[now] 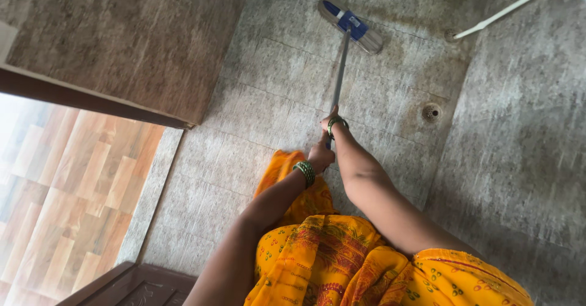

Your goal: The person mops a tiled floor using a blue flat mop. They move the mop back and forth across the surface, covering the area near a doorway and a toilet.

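Both hands are closed around the mop handle, left hand nearer, right hand just beyond. The stiff, probably light pole reaches ahead to the flat mop head on the tiled floor.

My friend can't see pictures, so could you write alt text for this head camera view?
Seen from above, a person's two hands, the right hand ahead of the left hand, grip the pole of a flat mop on a grey tiled floor with a small drain. They wear green bangles and orange patterned cloth.
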